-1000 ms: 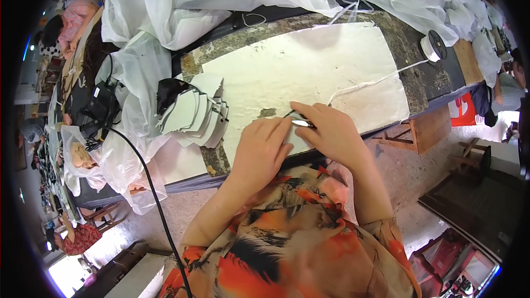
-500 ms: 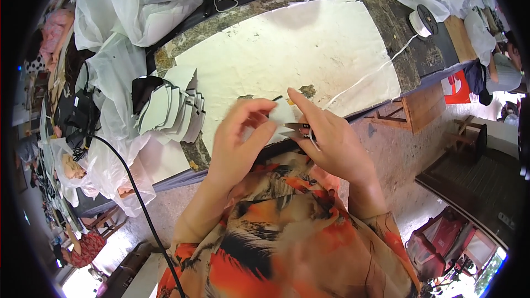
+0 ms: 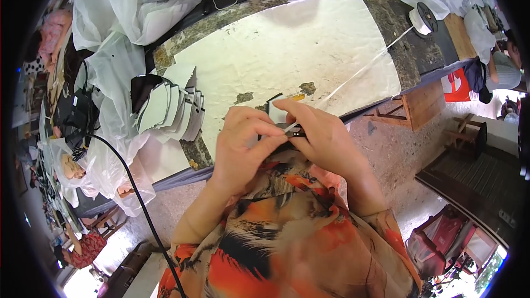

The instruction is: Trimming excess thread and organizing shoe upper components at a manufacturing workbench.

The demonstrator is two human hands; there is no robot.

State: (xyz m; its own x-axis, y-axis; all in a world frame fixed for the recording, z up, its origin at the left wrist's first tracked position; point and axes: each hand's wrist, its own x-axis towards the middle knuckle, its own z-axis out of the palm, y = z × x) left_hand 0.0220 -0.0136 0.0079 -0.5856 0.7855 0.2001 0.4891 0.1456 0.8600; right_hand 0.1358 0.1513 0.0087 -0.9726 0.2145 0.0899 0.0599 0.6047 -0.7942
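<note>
Dark-covered worktable [image 3: 448, 44] fills most of view; translucent white plastic sheeting [image 3: 105, 5] heaped along far edge + L side. Mottled grey-brown flat board [image 3: 381, 16] on table, w/ big cream rectangular sheet [image 3: 287, 44] on top, stained, approx. centre. Long thin black cable [image 3: 132, 176] curves down L side toward near edge. Fanned stack of grey-white flat pcs w/ black edges [image 3: 171, 107] sits L of hands, partly over sheet. L hand [image 3: 245, 138], near edge of sheet: thumb + fingertips pinched narrow on strip end (see below). R hand [image 3: 323, 135] just beside it, fingers curled round tool, index extended toward L hand. White spool w/ black flange [image 3: 420, 21] far R, on board. Small grey-white flat pc w/ black edge [image 3: 277, 113] betw. hands, partly hidden; can't tell which fingers grip it. Small metal hand tool [image 3: 298, 131] in R hand, mostly covered, exact type unclear. Narrow white strip [image 3: 359, 72] runs straight from spool to R hand; white end visible betw. hands, link under R fingers hidden.
</note>
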